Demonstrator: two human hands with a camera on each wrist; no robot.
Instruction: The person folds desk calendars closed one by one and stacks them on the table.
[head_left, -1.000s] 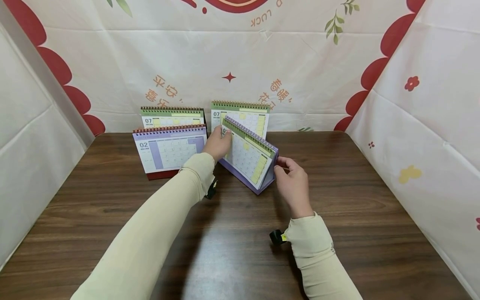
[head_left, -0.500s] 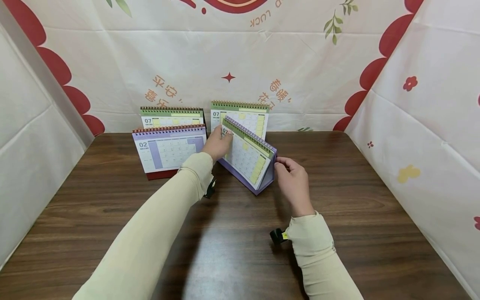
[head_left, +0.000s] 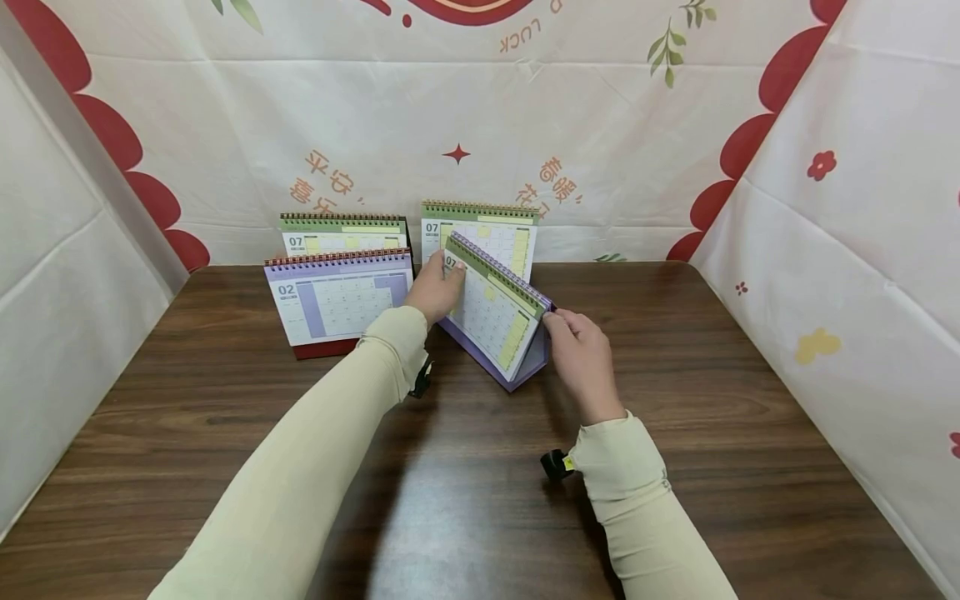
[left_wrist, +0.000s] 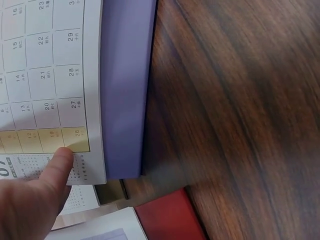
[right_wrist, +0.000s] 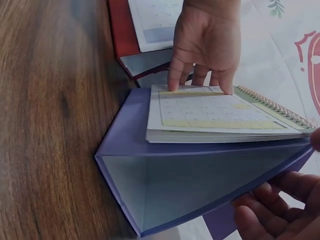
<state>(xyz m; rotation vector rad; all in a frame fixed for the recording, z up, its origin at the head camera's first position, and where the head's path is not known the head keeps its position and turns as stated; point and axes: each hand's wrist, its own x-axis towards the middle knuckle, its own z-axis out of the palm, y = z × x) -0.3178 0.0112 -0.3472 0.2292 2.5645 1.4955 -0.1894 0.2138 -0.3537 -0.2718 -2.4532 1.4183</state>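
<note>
A desk calendar [head_left: 491, 321] with a purple stand and a green-topped 07 page stands at an angle mid-table. My left hand [head_left: 437, 287] grips its left edge, the thumb on the front page near the margin, as the left wrist view also shows. At the upper right corner, my right hand [head_left: 585, 358] pinches the spiral-bound top edge. The right wrist view has this hand's fingers [right_wrist: 250, 220] behind the back panel and the thumb at the top corner. The stand's open triangular side [right_wrist: 165, 190] faces that camera.
Left of it stands a red-based calendar [head_left: 348, 300] showing 02, overlapping a green-topped calendar [head_left: 345, 243] behind. Another green-topped calendar [head_left: 513, 242] stands at the back, partly hidden. A white printed cloth [head_left: 600, 117] hangs behind the wooden table [head_left: 675, 350].
My right hand has moved up from the calendar's side to its top right corner. The calendar's right end has shifted slightly left. My left hand stays at the left edge.
</note>
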